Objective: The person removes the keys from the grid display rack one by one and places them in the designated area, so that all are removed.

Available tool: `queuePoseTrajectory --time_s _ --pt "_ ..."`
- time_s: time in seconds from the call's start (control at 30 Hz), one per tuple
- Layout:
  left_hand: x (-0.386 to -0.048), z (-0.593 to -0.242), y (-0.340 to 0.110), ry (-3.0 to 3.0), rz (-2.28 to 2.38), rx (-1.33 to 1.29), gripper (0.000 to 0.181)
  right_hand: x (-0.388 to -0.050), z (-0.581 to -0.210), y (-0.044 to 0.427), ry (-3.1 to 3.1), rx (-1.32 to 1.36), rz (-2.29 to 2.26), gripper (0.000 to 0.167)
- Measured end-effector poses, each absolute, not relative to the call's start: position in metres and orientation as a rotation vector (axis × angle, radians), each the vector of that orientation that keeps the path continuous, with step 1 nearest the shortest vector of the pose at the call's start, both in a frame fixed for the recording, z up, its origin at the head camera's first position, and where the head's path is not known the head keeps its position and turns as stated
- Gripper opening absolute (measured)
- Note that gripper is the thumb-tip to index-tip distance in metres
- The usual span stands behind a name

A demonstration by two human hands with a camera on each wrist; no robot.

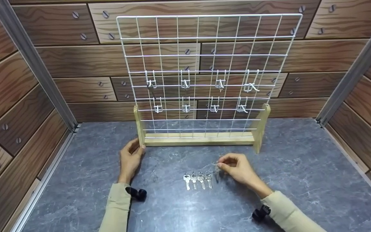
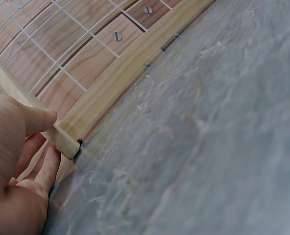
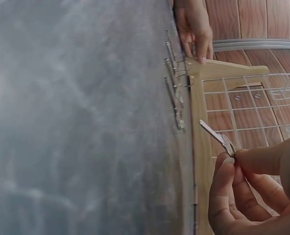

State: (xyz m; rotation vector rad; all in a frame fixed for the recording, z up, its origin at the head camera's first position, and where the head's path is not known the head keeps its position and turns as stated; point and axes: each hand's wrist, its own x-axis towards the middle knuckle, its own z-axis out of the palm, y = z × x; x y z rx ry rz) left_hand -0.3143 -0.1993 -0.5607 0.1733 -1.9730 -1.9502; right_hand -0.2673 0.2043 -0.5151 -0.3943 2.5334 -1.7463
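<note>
My left hand [image 1: 130, 162] grips the lower left foot of a wooden stand [image 1: 198, 141]; in the left wrist view the thumb lies on one side of the foot [image 2: 64, 139] and the fingers on the other. Between thumb and fingertips my right hand [image 1: 238, 169] pinches a small silver key [image 3: 216, 132] just above the table, its blade pointing away from the fingers. Several more silver keys [image 1: 201, 181] lie side by side to the left of that hand. The stand holds a white wire grid [image 1: 198, 55] upright.
Two rows of white hooks [image 1: 185, 83] hang on the grid. Something dark and thin, too small to identify, hangs at the upper left hook [image 1: 151, 84]. Wood-patterned walls [image 1: 85, 85] and metal posts [image 1: 40, 67] enclose the grey marbled table [image 1: 76, 193].
</note>
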Motion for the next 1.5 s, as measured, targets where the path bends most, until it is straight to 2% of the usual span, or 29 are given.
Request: queuePoseTrajectory --time_s 0.53,0.9,1.5 --pt "-0.313 -0.5595 -0.1985 -1.963 -1.929 0.17 0.042 -0.2663 -0.5191 0.2053 2.464 -0.381 -1.571 0.015" --pt "-0.3129 -0.5598 -0.1986 -1.978 -1.927 0.168 0.044 -0.2701 -0.5203 0.2039 2.496 -0.42 -1.522 0.009" --pt "-0.3123 -0.5592 -0.1996 -1.984 -1.939 0.172 0.043 -0.2711 -0.5128 0.2062 2.487 -0.474 -1.458 0.009"
